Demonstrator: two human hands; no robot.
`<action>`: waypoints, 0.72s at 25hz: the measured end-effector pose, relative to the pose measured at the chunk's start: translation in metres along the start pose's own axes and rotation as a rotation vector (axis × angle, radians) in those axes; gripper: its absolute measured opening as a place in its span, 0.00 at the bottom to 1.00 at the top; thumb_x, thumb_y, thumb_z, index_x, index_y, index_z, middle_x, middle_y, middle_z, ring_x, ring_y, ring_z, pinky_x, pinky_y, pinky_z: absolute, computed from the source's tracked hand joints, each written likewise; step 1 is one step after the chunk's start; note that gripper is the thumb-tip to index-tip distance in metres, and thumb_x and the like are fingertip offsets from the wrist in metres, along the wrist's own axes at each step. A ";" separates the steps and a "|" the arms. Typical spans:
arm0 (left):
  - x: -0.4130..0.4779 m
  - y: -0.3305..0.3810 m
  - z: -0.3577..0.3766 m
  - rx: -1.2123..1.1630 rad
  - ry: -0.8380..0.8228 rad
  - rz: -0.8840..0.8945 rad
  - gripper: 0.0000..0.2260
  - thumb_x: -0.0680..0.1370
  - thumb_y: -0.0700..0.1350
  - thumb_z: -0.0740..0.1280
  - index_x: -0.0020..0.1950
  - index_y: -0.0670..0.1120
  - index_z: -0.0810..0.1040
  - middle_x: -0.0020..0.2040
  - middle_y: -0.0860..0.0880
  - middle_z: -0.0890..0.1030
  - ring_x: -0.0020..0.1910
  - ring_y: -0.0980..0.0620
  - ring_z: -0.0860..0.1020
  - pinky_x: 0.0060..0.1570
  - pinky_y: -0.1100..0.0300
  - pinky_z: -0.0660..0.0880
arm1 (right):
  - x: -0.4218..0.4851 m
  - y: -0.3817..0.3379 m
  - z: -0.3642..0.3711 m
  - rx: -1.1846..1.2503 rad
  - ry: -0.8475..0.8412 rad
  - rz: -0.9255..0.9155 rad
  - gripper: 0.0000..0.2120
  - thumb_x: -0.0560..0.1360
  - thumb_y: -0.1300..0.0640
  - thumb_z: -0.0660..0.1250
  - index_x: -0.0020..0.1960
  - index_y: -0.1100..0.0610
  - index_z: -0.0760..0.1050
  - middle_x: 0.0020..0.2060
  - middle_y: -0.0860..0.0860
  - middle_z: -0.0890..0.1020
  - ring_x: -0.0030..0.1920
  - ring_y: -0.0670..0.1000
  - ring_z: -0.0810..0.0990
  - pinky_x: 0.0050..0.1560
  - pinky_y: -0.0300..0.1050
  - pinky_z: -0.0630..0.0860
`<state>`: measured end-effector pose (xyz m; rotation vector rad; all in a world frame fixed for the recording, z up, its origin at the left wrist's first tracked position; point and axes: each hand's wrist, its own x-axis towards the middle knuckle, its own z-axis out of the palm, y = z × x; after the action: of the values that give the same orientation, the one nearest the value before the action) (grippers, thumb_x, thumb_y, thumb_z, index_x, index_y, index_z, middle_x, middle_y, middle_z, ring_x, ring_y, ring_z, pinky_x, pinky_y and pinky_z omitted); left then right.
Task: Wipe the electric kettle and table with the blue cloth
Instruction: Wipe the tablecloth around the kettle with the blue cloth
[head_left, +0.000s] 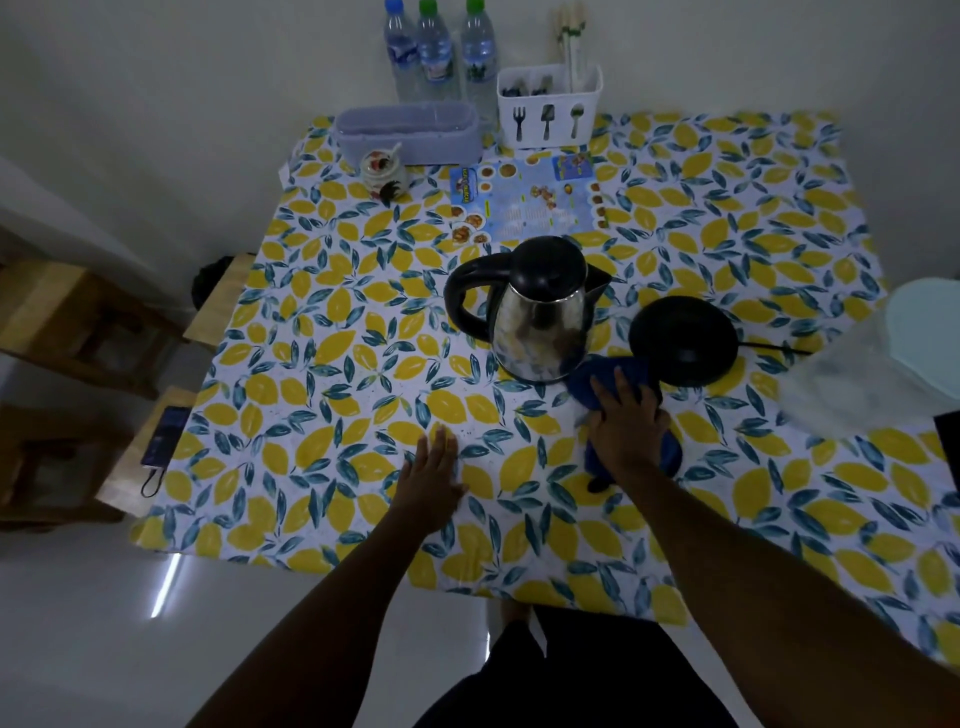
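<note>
Blue cloth (621, 382) is lying on the table (332, 374) just in front of the kettle (540, 312), its far edge touching the kettle's lower right side and reaching toward the round black base (683, 340). The right hand (626, 426) is pressing down flat on it, fingers spread and pointing away from the person; the palm is covering the cloth's middle rather than clutching it, so blue is showing both beyond the fingertips and at the wrist side. The left hand (435, 475) is resting open on the lemon-print tablecloth, well left of the cloth, holding nothing. The kettle is standing upright off its base (steel body, black lid and handle, handle turned left). Behind it a menu sheet (524, 202) is lying flat. At the far edge a cutlery holder (549, 106), three water bottles (436, 52), a grey tub (408, 132) and a small jar (383, 174) are sitting near the wall.
</note>
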<state>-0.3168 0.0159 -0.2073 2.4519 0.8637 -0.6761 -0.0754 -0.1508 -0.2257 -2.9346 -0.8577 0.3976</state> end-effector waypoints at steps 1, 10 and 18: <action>0.000 0.000 0.000 -0.006 -0.002 -0.004 0.34 0.81 0.54 0.58 0.77 0.47 0.39 0.79 0.46 0.36 0.77 0.41 0.36 0.75 0.40 0.47 | 0.005 -0.001 -0.003 0.028 -0.007 0.035 0.24 0.80 0.48 0.54 0.75 0.43 0.57 0.78 0.49 0.55 0.74 0.61 0.56 0.66 0.66 0.62; -0.001 0.001 -0.001 -0.011 0.000 0.004 0.34 0.81 0.54 0.57 0.77 0.46 0.39 0.78 0.46 0.36 0.76 0.41 0.36 0.75 0.40 0.47 | -0.036 0.004 0.013 0.039 0.020 -0.209 0.24 0.76 0.49 0.57 0.73 0.43 0.63 0.76 0.49 0.63 0.71 0.60 0.63 0.60 0.66 0.66; 0.000 0.000 0.000 -0.005 0.007 0.005 0.34 0.81 0.55 0.57 0.77 0.47 0.39 0.78 0.45 0.36 0.76 0.41 0.36 0.75 0.40 0.47 | -0.049 -0.041 0.011 0.115 0.020 -0.074 0.24 0.77 0.52 0.59 0.72 0.44 0.64 0.75 0.51 0.64 0.71 0.64 0.62 0.61 0.68 0.66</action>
<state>-0.3171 0.0157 -0.2075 2.4523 0.8602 -0.6634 -0.1395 -0.1428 -0.2202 -2.7880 -0.9052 0.3985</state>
